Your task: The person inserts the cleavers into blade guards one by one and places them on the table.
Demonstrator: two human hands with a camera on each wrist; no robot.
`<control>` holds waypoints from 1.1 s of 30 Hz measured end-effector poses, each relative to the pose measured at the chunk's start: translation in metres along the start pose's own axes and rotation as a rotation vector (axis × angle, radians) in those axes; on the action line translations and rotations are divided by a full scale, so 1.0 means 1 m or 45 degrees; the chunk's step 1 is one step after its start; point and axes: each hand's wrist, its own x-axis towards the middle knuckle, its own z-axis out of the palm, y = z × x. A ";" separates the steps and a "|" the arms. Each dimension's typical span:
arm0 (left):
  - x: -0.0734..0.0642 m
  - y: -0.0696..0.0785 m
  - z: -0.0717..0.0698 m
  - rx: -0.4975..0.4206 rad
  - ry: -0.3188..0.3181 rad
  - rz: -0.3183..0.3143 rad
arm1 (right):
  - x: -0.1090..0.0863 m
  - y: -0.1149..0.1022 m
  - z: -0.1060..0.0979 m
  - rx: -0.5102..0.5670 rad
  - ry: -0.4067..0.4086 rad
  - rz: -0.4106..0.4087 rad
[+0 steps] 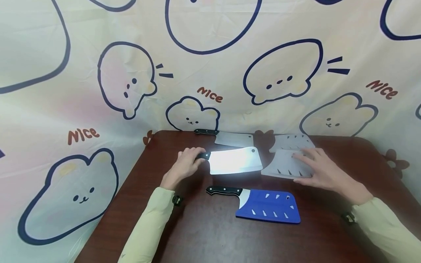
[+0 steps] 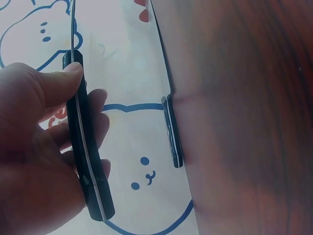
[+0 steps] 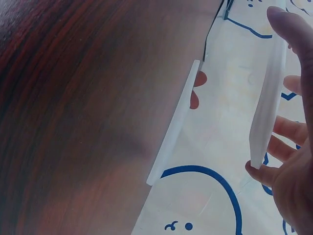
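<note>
Head view, left to right: left hand [image 1: 185, 164] wrapped round the black handle [image 1: 204, 155] of a bare cleaver [image 1: 234, 160], fingers curled narrow. Left wrist view agrees: thumb on one side, fingers on the other, blade edge-on. This cleaver is up off the table [image 1: 197, 237], blade pointing right, broad face to the head camera; gripped by the handle only, presumably to keep fingers off the edge.

Rear cleaver [image 1: 234, 138] lies behind it near the table's far edge, handle left, blade bare; likely parked there to leave working room. Blue-covered cleaver [image 1: 268, 206] lies flat in front, handle also left, cover on the blade, probably so it can rest there safely.

Next, white sheath [image 1: 279, 162] with triangular slots, left end right at the bare blade's tip; can't tell whether they touch or just overlap in view. Facing ends suggest the two are being lined up. Rear white sheath [image 1: 289, 142] lies behind it near the far edge, beside the rear cleaver's tip.

Far right, right hand [image 1: 323, 170] holds the white sheath, thumb spread fairly wide from the fingers, seemingly to span its breadth. Right wrist view shows it raised, edge-on.
</note>
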 end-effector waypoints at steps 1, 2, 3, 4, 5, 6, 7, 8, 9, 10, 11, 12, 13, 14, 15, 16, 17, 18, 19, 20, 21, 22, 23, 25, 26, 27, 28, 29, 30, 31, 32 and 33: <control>-0.001 0.000 0.000 -0.001 -0.002 0.000 | 0.001 0.000 0.000 -0.005 0.001 -0.003; -0.002 -0.001 0.000 -0.001 -0.006 -0.001 | 0.001 0.000 0.001 -0.006 0.003 -0.007; -0.003 -0.001 -0.001 0.001 -0.008 0.000 | 0.002 -0.001 0.001 -0.007 0.004 -0.008; -0.003 -0.001 -0.001 0.000 -0.011 0.001 | 0.002 -0.001 0.000 -0.006 0.006 -0.008; -0.003 -0.001 -0.001 -0.001 -0.014 0.005 | 0.002 -0.001 0.000 -0.007 0.008 -0.006; -0.004 -0.001 -0.001 0.002 -0.016 0.008 | 0.002 0.000 0.000 -0.007 0.011 -0.007; -0.004 -0.002 0.000 0.002 -0.018 0.012 | 0.002 0.000 -0.001 -0.006 0.013 -0.010; -0.004 -0.002 -0.001 0.002 -0.020 0.013 | 0.002 0.000 -0.001 -0.004 0.015 -0.014; -0.004 -0.002 -0.001 0.001 -0.021 0.017 | 0.002 0.000 -0.001 -0.006 0.017 -0.019; -0.004 -0.003 0.000 0.004 -0.023 0.020 | 0.002 0.001 -0.002 -0.003 0.017 -0.024; -0.004 -0.003 0.000 0.005 -0.023 0.020 | 0.001 0.001 -0.002 -0.005 0.019 -0.025; -0.004 -0.003 0.000 0.007 -0.022 0.019 | 0.001 0.001 -0.002 -0.005 0.021 -0.025; -0.004 -0.003 -0.001 0.005 -0.020 0.016 | 0.001 0.002 -0.003 -0.003 0.021 -0.024; -0.004 -0.003 -0.001 0.002 -0.017 0.012 | 0.000 0.002 -0.003 -0.002 0.021 -0.019; -0.005 -0.003 -0.001 0.000 -0.016 0.009 | 0.000 0.002 -0.003 0.000 0.023 -0.016; -0.005 -0.003 -0.001 0.000 -0.016 0.007 | -0.001 0.002 -0.003 0.003 0.022 -0.014; -0.005 -0.003 -0.001 -0.004 -0.015 0.006 | -0.001 0.003 -0.004 0.003 0.025 -0.010; -0.005 -0.003 -0.001 -0.004 -0.017 0.007 | -0.001 0.003 -0.004 0.006 0.025 -0.010; -0.005 -0.003 -0.001 -0.006 -0.019 0.009 | -0.001 0.003 -0.004 0.007 0.024 -0.010; -0.005 -0.003 -0.001 -0.008 -0.022 0.010 | -0.001 0.003 -0.003 0.007 0.022 -0.009; -0.004 -0.004 0.000 -0.006 -0.025 0.012 | 0.000 0.003 -0.003 0.009 0.022 -0.008; -0.004 -0.004 0.000 -0.005 -0.028 0.013 | 0.000 0.002 -0.003 0.012 0.018 -0.008; -0.004 -0.004 0.000 -0.007 -0.029 0.012 | 0.000 0.002 -0.003 0.013 0.015 -0.007; -0.004 -0.004 0.001 -0.011 -0.029 0.009 | 0.001 0.001 -0.003 0.018 0.007 -0.009; -0.004 -0.004 0.001 -0.010 -0.030 0.006 | 0.001 0.001 -0.003 0.017 0.005 -0.010; -0.004 -0.004 0.001 -0.009 -0.031 0.007 | 0.001 0.000 -0.003 0.017 0.004 -0.012; -0.005 -0.004 0.001 -0.011 -0.031 0.006 | 0.001 0.000 -0.003 0.015 0.004 -0.015; -0.005 -0.004 0.001 -0.012 -0.032 0.005 | 0.001 0.000 -0.003 0.016 0.004 -0.015; -0.005 -0.004 0.001 -0.014 -0.033 0.005 | 0.001 0.000 -0.003 0.015 0.005 -0.016; -0.005 -0.004 0.001 -0.015 -0.033 0.003 | 0.000 0.000 -0.003 0.013 0.003 -0.012; -0.006 -0.004 0.001 -0.016 -0.034 0.001 | 0.000 -0.001 -0.002 0.010 -0.001 -0.006; -0.006 -0.004 0.001 -0.016 -0.033 0.000 | 0.000 -0.001 -0.003 0.012 -0.006 0.005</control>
